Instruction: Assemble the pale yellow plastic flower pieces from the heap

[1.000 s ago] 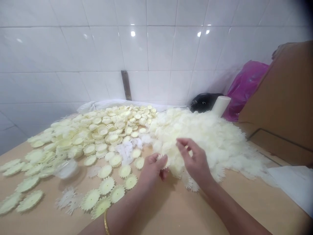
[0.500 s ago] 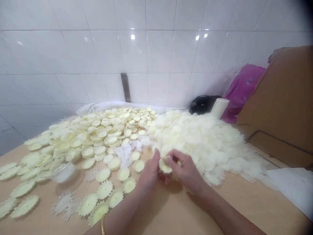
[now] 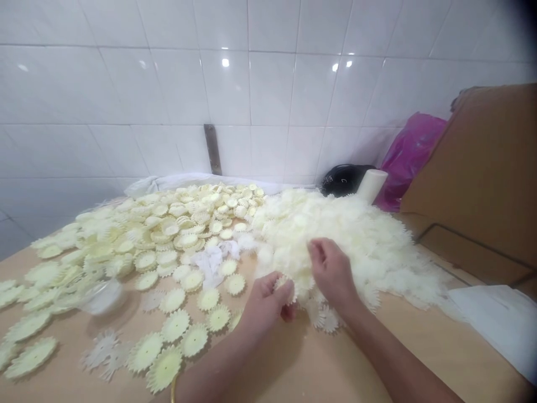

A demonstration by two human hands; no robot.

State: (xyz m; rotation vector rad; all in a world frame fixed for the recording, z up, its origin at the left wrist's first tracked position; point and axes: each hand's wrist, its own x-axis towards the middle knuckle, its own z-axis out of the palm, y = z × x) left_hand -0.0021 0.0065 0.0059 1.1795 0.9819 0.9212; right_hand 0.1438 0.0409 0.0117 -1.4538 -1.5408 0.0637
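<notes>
**Two hands parting at the edge of the white heap**

Hundreds of small toothed pieces are lying across the table. A loose white heap is piling up on the right, and a flatter spread of pale yellow discs is running off to the left. A cardboard box and a pink bag are standing behind the heap, against the tiled wall.

Half a second ago both hands were meeting over one piece at the near edge of the heap. Now they are separating, so the joint handling of that piece looks finished and the two hands are working apart.

The right hand is reaching forward, palm down, with its fingers curling onto the heap. Whether it is pinching anything there cannot be told.

The left hand is staying low over the table, just beside the heap's near edge. Its thumb and fingers are closing narrowly around a toothed disc.
</notes>
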